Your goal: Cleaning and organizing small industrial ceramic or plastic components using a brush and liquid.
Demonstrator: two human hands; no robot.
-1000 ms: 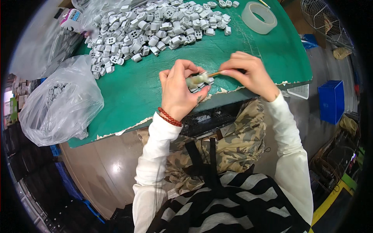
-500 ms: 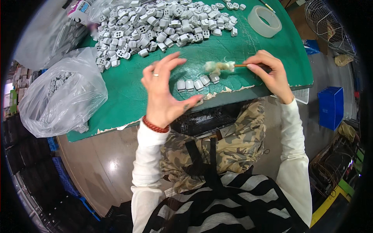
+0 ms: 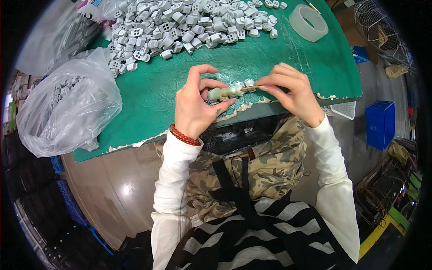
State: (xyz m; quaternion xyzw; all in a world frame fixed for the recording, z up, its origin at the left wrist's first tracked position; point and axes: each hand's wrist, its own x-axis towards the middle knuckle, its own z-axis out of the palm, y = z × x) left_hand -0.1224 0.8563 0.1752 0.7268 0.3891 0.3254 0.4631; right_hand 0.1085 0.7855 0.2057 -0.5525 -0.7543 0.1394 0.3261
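My right hand [image 3: 290, 90] pinches a thin brown stick [image 3: 250, 87] with a fluffy, pale greenish-yellow wad [image 3: 224, 93] on its end. The wad lies over a short row of small grey plastic parts [image 3: 248, 83] near the table's front edge and hides most of them. My left hand [image 3: 195, 99] is at the row's left end, its thumb on the near side and a bent finger on the far side, closed about the parts. Its index finger stays raised above them. The exact contact under the wad is hidden.
A big heap of like grey parts [image 3: 180, 29] covers the far side of the green tabletop [image 3: 148, 96]. A clear plastic bag [image 3: 67, 108] with more parts stands at the left. A tape roll [image 3: 308, 23] lies far right. A blue bin [image 3: 380, 125] stands beyond the right edge.
The stick and its wad have moved left and down onto the row of grey parts. My left hand has come in from above, its fingers closing around the row's left end.
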